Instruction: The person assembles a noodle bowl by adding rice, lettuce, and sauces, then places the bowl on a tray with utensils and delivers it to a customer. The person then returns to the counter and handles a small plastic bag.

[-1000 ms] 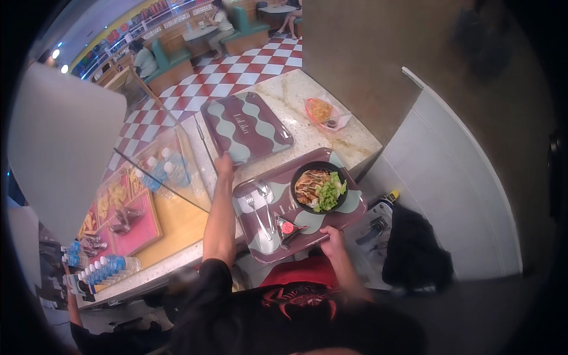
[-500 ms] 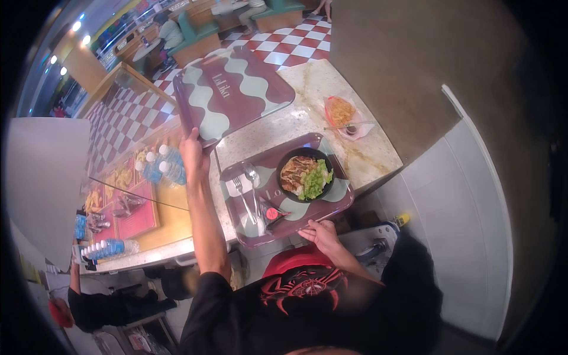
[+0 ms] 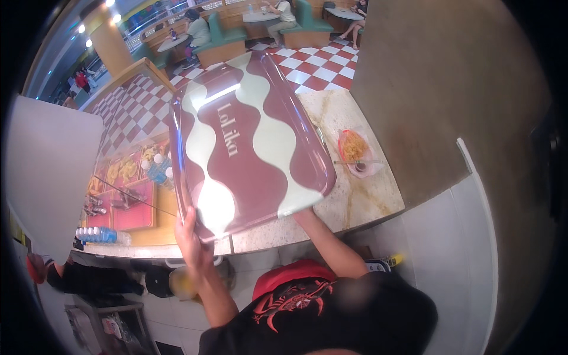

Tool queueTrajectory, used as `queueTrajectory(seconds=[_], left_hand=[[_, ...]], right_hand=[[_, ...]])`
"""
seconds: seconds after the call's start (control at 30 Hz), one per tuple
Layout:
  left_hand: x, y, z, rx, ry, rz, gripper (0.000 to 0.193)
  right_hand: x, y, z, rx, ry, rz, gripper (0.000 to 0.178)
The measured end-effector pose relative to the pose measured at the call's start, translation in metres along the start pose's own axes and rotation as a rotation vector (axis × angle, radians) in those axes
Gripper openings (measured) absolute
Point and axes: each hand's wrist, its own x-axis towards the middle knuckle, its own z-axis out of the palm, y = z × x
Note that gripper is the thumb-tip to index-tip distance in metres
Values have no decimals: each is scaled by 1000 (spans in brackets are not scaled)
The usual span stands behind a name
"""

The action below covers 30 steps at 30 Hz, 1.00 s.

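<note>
1. Judged step: holding the serving tray (image 3: 248,145) over the table's (image 3: 370,204) near edge.
2. Left hand (image 3: 193,239): fingers gripping the tray's near-left corner. Right hand: hidden beneath; finger state cannot be told.
3. Next move likely calls for level support.
4. Tray: glossy, maroon, pale-green waves, rounded corners. Table: speckled, stone-like.

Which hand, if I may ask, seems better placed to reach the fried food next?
Probably the right hand: its forearm lies nearer the fried food, though the tray hides the hand itself. The left hand holds the tray's near left corner, farther away.
</note>
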Motion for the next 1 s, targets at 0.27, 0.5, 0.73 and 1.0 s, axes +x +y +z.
queueTrajectory(seconds=[0.27,0.5,0.73,1.0], left_hand=[[-61,-20,-25,83,100,-17,41],[-102,-73,-101,189,113,-40,59],[-159,-98,-120,349,164,-104,66],[-212,-93,-94,419,116,-109,27]], right_hand=[[7,-15,-32,-214,-219,22,38],[-70,-92,-75,-307,-208,137,58],[-101,-95,-82,-156,-754,-50,70],[-19,-129,-144,-356,-707,36,49]])
